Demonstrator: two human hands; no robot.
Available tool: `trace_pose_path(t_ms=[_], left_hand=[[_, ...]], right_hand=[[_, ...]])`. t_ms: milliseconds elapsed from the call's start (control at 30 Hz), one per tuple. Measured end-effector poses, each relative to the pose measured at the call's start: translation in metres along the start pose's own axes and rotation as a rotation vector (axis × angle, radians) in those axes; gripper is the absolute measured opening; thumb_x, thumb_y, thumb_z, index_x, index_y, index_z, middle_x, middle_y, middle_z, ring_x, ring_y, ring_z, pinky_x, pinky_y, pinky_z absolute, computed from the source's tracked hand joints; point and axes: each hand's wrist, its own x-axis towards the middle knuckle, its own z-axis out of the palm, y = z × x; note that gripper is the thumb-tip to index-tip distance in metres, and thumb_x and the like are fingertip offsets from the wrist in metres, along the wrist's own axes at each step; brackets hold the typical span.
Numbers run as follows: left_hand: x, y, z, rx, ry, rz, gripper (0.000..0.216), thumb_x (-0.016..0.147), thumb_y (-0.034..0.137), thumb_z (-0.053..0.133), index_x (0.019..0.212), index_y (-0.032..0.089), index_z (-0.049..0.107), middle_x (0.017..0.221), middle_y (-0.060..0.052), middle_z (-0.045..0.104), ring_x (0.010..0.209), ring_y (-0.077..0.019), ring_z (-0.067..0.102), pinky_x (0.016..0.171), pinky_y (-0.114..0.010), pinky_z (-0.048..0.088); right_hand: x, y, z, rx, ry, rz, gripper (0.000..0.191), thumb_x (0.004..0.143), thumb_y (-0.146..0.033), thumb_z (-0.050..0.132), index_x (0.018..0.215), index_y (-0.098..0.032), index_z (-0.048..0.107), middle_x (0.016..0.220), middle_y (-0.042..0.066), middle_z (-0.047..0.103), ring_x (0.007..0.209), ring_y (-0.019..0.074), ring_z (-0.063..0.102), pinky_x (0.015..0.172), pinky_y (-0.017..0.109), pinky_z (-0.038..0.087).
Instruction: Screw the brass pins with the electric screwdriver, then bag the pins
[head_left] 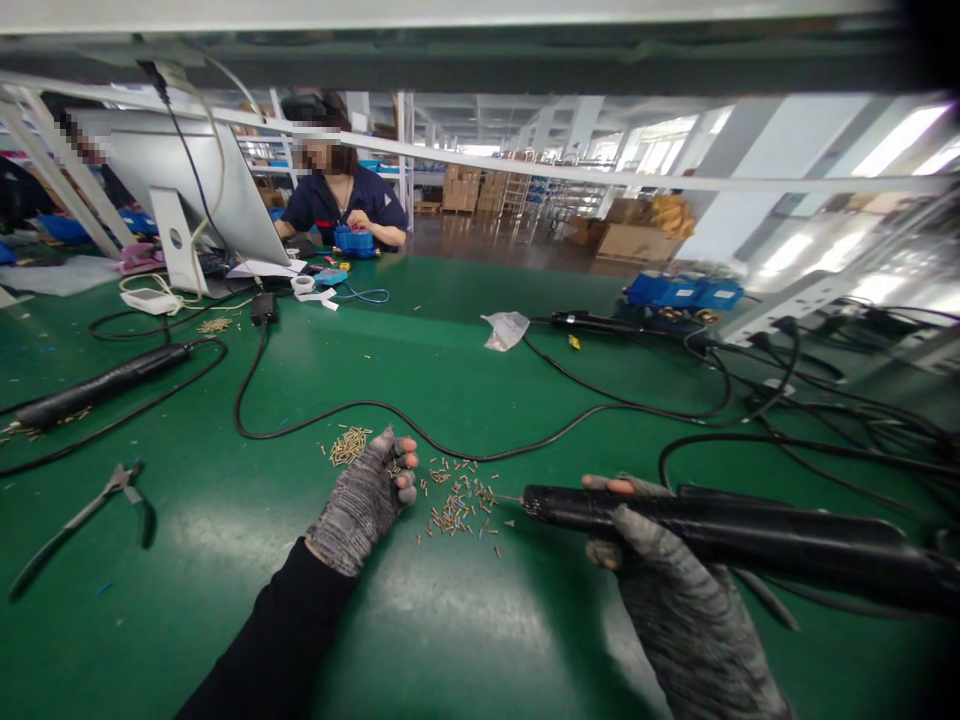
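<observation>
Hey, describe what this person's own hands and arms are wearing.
Both the left hand and the right hand wear grey mottled knit gloves with cut-off fingertips. A black long sleeve covers the left forearm; the right forearm is out of view.

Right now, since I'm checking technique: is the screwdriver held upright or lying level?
Level. The right hand grips the screwdriver sideways over the table, its bit pointing left toward the loose screws.

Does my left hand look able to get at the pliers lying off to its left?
Probably yes. The left hand rests by the loose screws, and only bare green table lies between it and the pliers; no cable crosses that stretch.
</observation>
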Motion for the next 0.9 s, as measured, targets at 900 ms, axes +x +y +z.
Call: trace_pose_path(t_ms=[900], left_hand=[[-0.006, -0.013, -0.002, 0.438, -0.254, -0.062, 0.044, 0.068, 0.044, 0.076, 0.097, 0.011, 0.071, 0.066, 0.003, 0.049, 0.047, -0.0011, 0.032, 0.042, -0.015, 0.021]], right_hand=[[-0.006, -0.009, -0.003, 0.205, -0.011, -0.029, 0.032, 0.063, -0.032, 0.086, 0.092, -0.027, 0.074, 0.117, 0.004, 0.061, 0.091, 0.0208, 0.059, 0.055, 0.022, 0.055]])
